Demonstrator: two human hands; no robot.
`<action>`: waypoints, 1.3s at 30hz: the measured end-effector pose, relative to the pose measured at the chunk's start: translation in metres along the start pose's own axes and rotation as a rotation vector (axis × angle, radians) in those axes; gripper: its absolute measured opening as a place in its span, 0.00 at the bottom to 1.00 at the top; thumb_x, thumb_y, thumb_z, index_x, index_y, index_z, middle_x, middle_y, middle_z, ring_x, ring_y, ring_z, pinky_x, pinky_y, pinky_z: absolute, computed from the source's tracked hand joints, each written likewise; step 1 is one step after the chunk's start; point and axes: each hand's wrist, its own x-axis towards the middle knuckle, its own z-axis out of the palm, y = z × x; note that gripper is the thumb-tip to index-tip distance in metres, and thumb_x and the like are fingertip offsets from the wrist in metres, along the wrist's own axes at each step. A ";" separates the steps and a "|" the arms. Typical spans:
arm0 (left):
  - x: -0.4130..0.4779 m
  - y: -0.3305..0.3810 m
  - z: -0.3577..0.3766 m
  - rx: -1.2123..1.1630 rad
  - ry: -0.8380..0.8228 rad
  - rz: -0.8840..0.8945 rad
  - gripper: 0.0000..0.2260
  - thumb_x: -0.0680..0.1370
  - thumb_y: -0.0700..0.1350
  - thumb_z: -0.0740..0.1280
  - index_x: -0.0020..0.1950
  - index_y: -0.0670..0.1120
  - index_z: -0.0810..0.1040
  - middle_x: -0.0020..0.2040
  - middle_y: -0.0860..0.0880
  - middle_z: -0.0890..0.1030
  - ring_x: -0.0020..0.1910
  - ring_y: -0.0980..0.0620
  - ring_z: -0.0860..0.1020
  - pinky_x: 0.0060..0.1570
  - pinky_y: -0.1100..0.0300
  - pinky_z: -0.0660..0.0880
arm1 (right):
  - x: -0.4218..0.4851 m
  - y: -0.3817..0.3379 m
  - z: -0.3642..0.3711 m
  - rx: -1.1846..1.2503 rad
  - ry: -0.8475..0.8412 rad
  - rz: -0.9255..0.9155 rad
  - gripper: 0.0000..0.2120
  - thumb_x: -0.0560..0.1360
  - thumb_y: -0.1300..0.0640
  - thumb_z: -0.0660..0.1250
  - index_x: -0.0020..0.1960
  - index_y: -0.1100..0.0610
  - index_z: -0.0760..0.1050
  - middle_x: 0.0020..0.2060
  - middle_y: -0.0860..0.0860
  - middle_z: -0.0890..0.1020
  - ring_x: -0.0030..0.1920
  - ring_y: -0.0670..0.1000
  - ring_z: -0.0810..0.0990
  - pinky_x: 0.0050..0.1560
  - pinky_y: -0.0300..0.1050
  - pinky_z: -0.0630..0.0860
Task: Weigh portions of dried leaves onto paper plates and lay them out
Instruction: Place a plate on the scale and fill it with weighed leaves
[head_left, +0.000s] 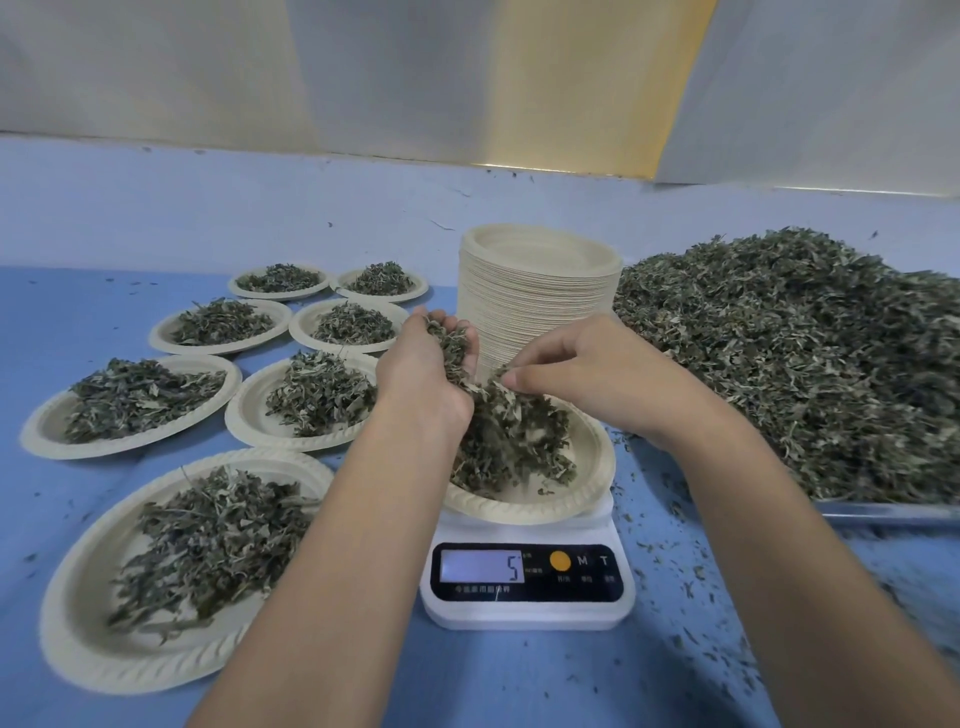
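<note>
A white digital scale (527, 582) stands in front of me, its display reading 5. On it sits a paper plate (582, 493) holding a mound of dried leaves (514, 441). My left hand (423, 364) is cupped above the plate's left side, fingers curled round a handful of leaves that spills down onto the mound. My right hand (582, 358) hovers over the plate, fingertips pinching a few leaves at the top of the mound. Several filled paper plates (78, 623) lie in two columns on the left.
A tall stack of empty paper plates (540, 291) stands just behind the scale. A big heap of loose dried leaves (810, 364) lies on a tray at the right. Leaf crumbs dot the blue table cover (519, 680). A pale wall runs behind.
</note>
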 end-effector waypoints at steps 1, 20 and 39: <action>-0.001 0.000 0.000 0.003 0.002 0.004 0.15 0.82 0.44 0.58 0.36 0.43 0.70 0.31 0.49 0.71 0.27 0.54 0.71 0.24 0.68 0.73 | 0.000 0.001 0.000 0.000 -0.004 -0.005 0.03 0.70 0.51 0.73 0.39 0.49 0.84 0.36 0.42 0.84 0.44 0.41 0.81 0.54 0.44 0.77; 0.000 0.006 -0.002 -0.053 0.013 -0.012 0.13 0.82 0.45 0.59 0.38 0.43 0.71 0.31 0.50 0.72 0.22 0.55 0.71 0.24 0.68 0.73 | 0.008 0.006 0.005 0.265 0.387 -0.020 0.08 0.75 0.53 0.69 0.38 0.52 0.76 0.29 0.43 0.78 0.34 0.45 0.75 0.50 0.51 0.77; 0.000 0.007 -0.005 -0.087 0.012 -0.027 0.14 0.82 0.46 0.58 0.37 0.43 0.70 0.30 0.50 0.72 0.24 0.55 0.71 0.24 0.68 0.73 | 0.013 0.015 0.021 0.112 0.365 -0.100 0.13 0.70 0.67 0.71 0.40 0.48 0.79 0.33 0.40 0.79 0.33 0.36 0.76 0.38 0.29 0.73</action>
